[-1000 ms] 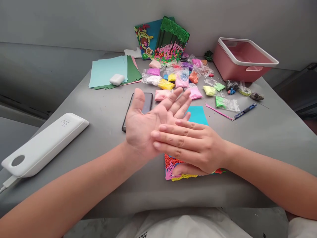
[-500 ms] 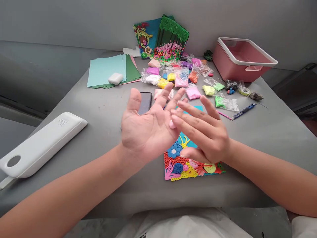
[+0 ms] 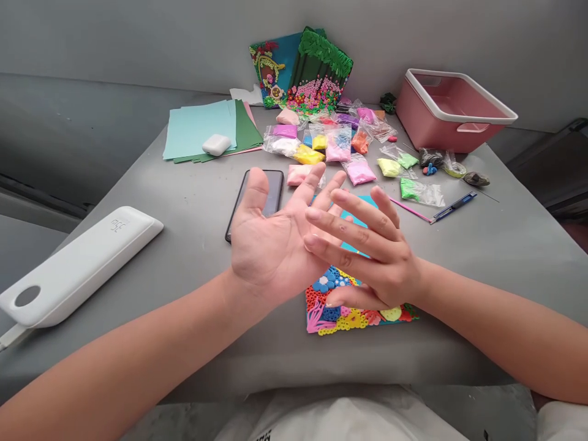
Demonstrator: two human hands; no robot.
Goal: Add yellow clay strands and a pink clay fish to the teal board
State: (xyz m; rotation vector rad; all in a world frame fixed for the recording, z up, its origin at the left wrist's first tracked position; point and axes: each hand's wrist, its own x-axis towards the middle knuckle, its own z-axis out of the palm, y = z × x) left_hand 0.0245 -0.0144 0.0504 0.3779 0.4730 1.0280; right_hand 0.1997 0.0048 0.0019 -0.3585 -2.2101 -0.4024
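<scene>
My left hand (image 3: 280,245) is held palm up above the table, fingers spread and slightly curled. Over its palm lie the outstretched fingers of my right hand (image 3: 376,251), touching it near the finger bases. Whatever is between palm and fingertips is covered now. Below both hands lies a blue board (image 3: 353,321) decorated with colourful clay rings, flowers and strands; the hands hide part of it. Behind my left thumb a phone (image 3: 274,190) rests on the table.
Several bags of coloured clay (image 3: 361,169) lie beyond the hands. A pink bin (image 3: 427,116) stands back right, near a blue cutter (image 3: 454,207) and a thin pink stick (image 3: 411,210). Paper sheets (image 3: 197,128) with a white case (image 3: 216,145), and a white device (image 3: 87,263), are left.
My right fingers have slid left and down across my left palm. The small pink clay ball that showed between the hands is now out of sight. More of the phone shows.
</scene>
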